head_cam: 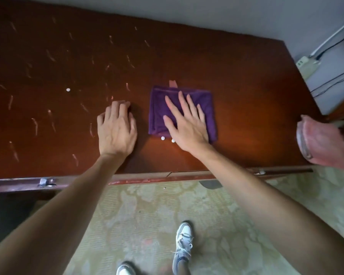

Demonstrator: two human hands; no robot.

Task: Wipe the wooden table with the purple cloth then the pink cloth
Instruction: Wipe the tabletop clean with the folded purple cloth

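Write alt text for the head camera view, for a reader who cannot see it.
A person's right hand presses flat on a folded purple cloth on a dark wooden table, while the left hand rests on the bare wood beside it. A pink cloth lies at the table's right edge, and pale smears mark the left side.

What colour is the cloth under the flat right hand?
Purple cloth, seen best in the head view.

Single head view, wide-angle, looking steeply down, close over wooden table (pixel 236 76) near edge and floor (pixel 147 225).
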